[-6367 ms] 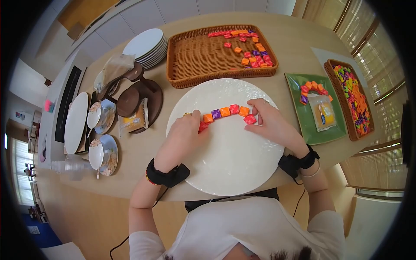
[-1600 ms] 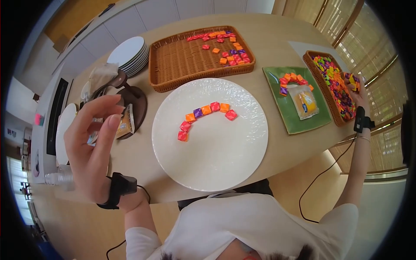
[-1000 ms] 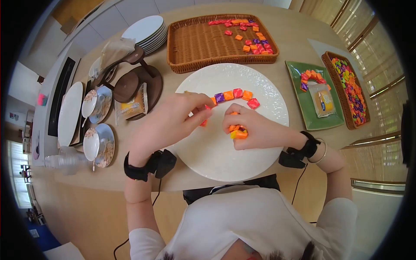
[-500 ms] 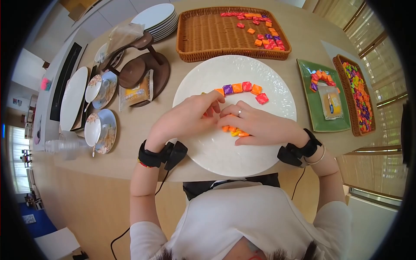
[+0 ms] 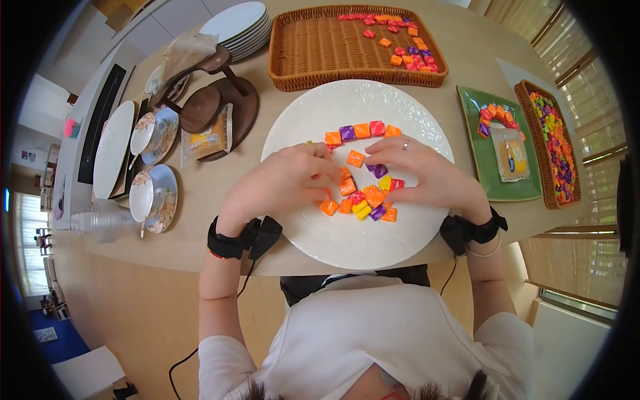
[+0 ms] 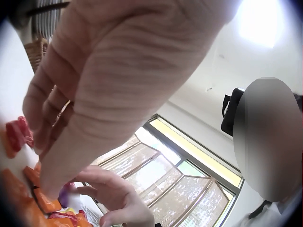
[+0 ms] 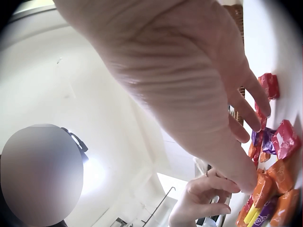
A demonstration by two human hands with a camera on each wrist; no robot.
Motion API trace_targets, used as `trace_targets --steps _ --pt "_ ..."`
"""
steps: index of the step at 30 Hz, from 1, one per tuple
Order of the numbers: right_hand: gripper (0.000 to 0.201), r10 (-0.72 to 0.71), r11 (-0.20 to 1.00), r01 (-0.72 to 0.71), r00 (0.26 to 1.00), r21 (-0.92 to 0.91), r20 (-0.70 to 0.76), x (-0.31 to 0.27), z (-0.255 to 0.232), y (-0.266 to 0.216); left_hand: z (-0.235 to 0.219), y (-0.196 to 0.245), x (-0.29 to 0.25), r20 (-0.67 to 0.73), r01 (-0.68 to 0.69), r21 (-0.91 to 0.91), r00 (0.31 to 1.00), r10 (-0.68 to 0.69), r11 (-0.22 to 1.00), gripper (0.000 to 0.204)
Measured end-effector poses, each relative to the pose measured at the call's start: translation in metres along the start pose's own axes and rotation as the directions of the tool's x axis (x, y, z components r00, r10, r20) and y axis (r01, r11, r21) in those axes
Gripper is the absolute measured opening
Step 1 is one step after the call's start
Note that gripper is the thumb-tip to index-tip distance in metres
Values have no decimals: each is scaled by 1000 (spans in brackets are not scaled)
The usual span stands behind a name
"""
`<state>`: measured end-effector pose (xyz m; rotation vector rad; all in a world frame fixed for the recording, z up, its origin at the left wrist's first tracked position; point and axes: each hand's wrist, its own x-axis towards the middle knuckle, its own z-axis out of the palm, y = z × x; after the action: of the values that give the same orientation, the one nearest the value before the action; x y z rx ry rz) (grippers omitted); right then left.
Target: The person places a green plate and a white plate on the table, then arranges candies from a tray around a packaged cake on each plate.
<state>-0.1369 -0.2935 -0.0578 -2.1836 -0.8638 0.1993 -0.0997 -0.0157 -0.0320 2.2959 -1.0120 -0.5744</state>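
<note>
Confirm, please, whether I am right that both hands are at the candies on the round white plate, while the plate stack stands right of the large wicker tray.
Not quite: the head view shows the plate stack standing left of the large wicker tray, not right. The left hand and right hand are indeed at the candies on the round white plate.

My head view is brightly lit; fisheye distortion curves the table [image 5: 460, 67], and black vignetting masks the corners. Faint specular highlights mark the white plate [image 5: 317, 243]. My left-wrist view shows an overexposed light [image 6: 261, 21], a glaring window [image 6: 161, 172] and an out-of-focus orange candy [image 6: 16, 191].
</note>
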Motion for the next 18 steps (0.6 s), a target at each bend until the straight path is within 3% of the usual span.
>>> trace_targets --steps 6,9,11,15,16,18 --pt "25 -116 993 115 993 -38 -12 -1 11 0 9 6 -6 121 -25 26 992 22 999 24" --pt "20 -93 996 92 994 10 60 -1 17 0 16 1 -6 138 -34 122 990 17 992 21" --pt "18 -104 995 104 993 2 60 1 18 0 19 -1 -5 132 -113 163 987 92 980 18" --pt "18 -85 996 84 995 23 52 0 14 -4 21 0 -6 138 -117 204 986 90 972 18" --pt "18 -86 996 84 995 24 52 -1 11 -5 17 4 -9 78 -117 198 992 103 973 17" --pt "20 -48 996 57 989 63 -136 -2 2 -5 4 5 -15 17 -113 190 994 112 975 17"
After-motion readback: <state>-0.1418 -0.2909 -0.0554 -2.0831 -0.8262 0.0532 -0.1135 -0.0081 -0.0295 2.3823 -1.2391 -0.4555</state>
